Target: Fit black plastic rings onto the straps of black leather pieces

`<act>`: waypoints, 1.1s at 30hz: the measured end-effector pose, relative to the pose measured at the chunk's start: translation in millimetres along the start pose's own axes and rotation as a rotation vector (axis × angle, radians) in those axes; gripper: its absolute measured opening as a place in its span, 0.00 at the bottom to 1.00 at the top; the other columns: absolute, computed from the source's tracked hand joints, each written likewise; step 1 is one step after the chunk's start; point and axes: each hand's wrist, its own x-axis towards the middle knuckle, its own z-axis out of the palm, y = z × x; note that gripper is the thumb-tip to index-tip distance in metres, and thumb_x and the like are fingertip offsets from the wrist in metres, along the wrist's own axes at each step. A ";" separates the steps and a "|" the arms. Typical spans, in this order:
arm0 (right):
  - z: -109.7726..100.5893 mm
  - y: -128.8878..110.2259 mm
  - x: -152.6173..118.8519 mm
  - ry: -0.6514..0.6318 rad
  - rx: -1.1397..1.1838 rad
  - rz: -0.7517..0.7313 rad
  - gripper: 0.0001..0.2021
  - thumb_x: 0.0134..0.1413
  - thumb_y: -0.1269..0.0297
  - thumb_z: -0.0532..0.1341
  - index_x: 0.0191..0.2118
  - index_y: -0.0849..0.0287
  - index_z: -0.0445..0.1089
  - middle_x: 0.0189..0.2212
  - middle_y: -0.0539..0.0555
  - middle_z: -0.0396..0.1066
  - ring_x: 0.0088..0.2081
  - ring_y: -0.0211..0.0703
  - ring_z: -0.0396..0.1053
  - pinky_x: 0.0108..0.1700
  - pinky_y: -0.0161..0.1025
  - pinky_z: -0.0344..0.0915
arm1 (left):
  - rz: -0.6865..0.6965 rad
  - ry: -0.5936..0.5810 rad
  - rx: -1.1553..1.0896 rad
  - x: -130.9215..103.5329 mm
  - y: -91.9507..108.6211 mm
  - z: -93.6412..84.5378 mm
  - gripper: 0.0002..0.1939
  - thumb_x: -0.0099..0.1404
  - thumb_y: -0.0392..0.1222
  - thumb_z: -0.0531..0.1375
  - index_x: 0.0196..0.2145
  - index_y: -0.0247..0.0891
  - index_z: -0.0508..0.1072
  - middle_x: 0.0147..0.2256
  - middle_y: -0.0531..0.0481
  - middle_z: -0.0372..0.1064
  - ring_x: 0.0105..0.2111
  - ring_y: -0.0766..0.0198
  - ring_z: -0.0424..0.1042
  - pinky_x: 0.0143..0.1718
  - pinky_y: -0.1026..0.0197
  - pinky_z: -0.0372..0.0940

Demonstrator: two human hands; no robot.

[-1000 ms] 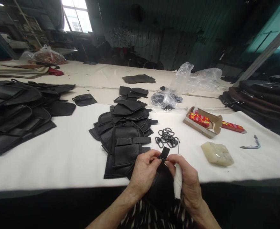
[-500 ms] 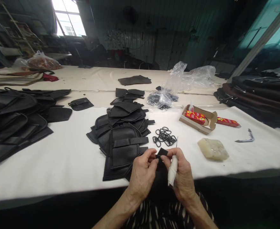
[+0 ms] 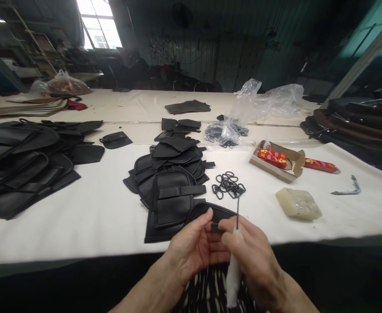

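Observation:
My right hand (image 3: 252,256) is closed around an awl (image 3: 233,274) with a white wrapped handle, its thin metal shaft pointing away from me. The fingers of that hand also meet the edge of a black leather piece (image 3: 217,211) with a rounded, piped rim. My left hand (image 3: 194,245) holds the near edge of this piece, thumb on top and fingers curled beneath. To the left lies a stack of black leather pouches (image 3: 174,198) with straps. Just beyond my hands is a small heap of black D-rings (image 3: 230,184).
A larger pile of black pouches (image 3: 24,165) spreads over the left. To the right are a cardboard box (image 3: 275,174) with red packets, a yellowish block (image 3: 298,203) and thread snips (image 3: 349,189). Behind lies a clear plastic bag (image 3: 252,104); dark bags (image 3: 357,126) are stacked far right.
The black leather piece has come up onto the table edge, its rounded part now showing. My right hand has turned and moved lower with the awl. My left fingers have opened out under the piece.

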 end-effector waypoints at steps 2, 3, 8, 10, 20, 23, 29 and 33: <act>3.5 -6.2 -3.8 0.010 -0.121 -0.213 0.10 0.55 0.77 0.51 0.28 0.62 0.66 0.25 0.58 0.70 0.29 0.44 0.68 0.33 0.42 0.68 | 0.080 0.099 0.021 3.2 -1.7 1.2 0.10 0.55 0.41 0.63 0.22 0.32 0.72 0.19 0.48 0.71 0.19 0.65 0.70 0.25 0.64 0.65; 5.8 -7.7 -5.4 0.008 -0.171 -0.284 0.10 0.53 0.78 0.52 0.28 0.63 0.67 0.25 0.59 0.70 0.30 0.46 0.69 0.34 0.44 0.68 | 0.112 0.145 0.044 4.6 -2.8 1.8 0.08 0.53 0.38 0.65 0.21 0.32 0.72 0.19 0.48 0.72 0.19 0.66 0.70 0.25 0.65 0.65; 14.9 -5.3 -15.8 0.038 -0.032 -0.211 0.11 0.55 0.79 0.50 0.29 0.62 0.66 0.26 0.59 0.71 0.32 0.46 0.70 0.36 0.44 0.70 | 0.182 0.227 0.100 6.5 -9.5 4.3 0.03 0.50 0.33 0.64 0.21 0.31 0.74 0.21 0.48 0.73 0.22 0.66 0.69 0.25 0.66 0.64; 16.7 -5.5 -22.4 0.072 0.151 -0.020 0.11 0.57 0.79 0.49 0.32 0.60 0.65 0.29 0.57 0.71 0.32 0.43 0.70 0.37 0.41 0.70 | 0.240 0.216 0.134 4.4 -13.6 3.9 0.04 0.51 0.35 0.64 0.22 0.32 0.75 0.21 0.49 0.72 0.21 0.68 0.68 0.24 0.67 0.63; 23.9 -28.3 -34.2 0.233 0.325 0.869 0.06 0.55 0.62 0.59 0.29 0.56 0.64 0.27 0.50 0.72 0.26 0.37 0.70 0.26 0.29 0.65 | 0.453 0.010 0.240 -2.0 -42.0 -2.5 0.08 0.59 0.39 0.59 0.29 0.33 0.76 0.27 0.50 0.70 0.30 0.65 0.69 0.32 0.65 0.62; 26.8 -29.3 -36.8 0.220 0.356 0.953 0.09 0.56 0.59 0.58 0.28 0.56 0.62 0.22 0.47 0.67 0.21 0.35 0.64 0.24 0.30 0.62 | 0.439 0.041 0.194 -3.4 -47.9 -1.9 0.10 0.60 0.42 0.58 0.32 0.34 0.76 0.29 0.48 0.72 0.32 0.63 0.70 0.33 0.64 0.62; 27.6 -28.9 -40.5 0.177 0.372 0.987 0.08 0.56 0.59 0.57 0.29 0.56 0.62 0.21 0.46 0.64 0.22 0.35 0.63 0.24 0.30 0.62 | 0.435 0.130 0.015 -8.8 -56.9 -0.2 0.07 0.55 0.42 0.63 0.30 0.36 0.76 0.32 0.47 0.75 0.37 0.58 0.72 0.39 0.62 0.64; 27.5 -29.2 -38.7 0.196 0.370 0.992 0.08 0.56 0.59 0.58 0.29 0.56 0.62 0.21 0.46 0.66 0.21 0.35 0.64 0.23 0.29 0.62 | 0.427 0.238 -0.086 -6.1 -68.6 -7.5 0.11 0.55 0.43 0.62 0.37 0.38 0.75 0.36 0.47 0.75 0.42 0.56 0.71 0.42 0.59 0.65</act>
